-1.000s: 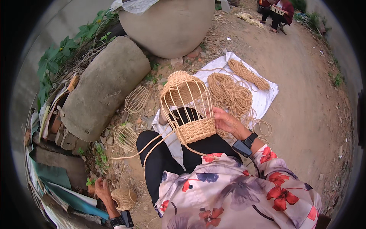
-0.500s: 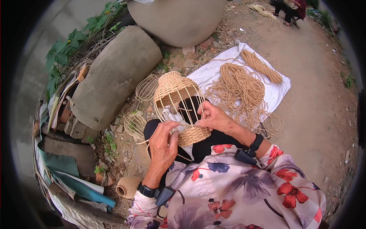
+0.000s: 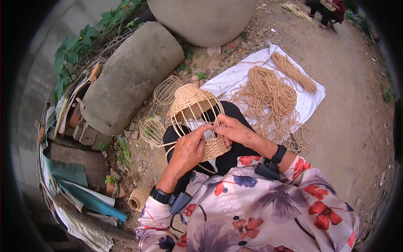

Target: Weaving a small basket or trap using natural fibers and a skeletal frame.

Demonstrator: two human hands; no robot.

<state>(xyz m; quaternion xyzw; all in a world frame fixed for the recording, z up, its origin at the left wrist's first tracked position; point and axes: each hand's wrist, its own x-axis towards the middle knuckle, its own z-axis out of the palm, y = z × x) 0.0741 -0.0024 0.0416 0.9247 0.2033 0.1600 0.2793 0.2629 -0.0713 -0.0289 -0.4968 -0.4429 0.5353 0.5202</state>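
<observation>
A half-woven wicker cage [image 3: 191,101], with a woven cap, bare upright ribs and a woven lower band, sits over my dark-trousered lap. My left hand [image 3: 188,149] is on its near left side, fingertips pinched at the ribs. My right hand [image 3: 233,132] grips at the ribs just right of it, fingers curled. What lies between the fingertips is too small to make out. A loose natural cord [image 3: 170,143] trails from the cage's lower left. Two bare rib frames [image 3: 152,131] lie on the ground left of it, and a small woven piece [image 3: 138,200] lies below.
A white sheet [image 3: 312,108] bears a tangled cord heap [image 3: 264,96] and a cord hank [image 3: 294,73]. A concrete pipe [image 3: 130,80], a large grey vessel [image 3: 201,17], boards and rubble [image 3: 75,168] line the left and back. Another person [image 3: 326,12] sits at the upper right.
My left hand has risen from the ground at lower left to the cage. My right hand has moved inward from its right side; both fingertips now meet at the ribs.
</observation>
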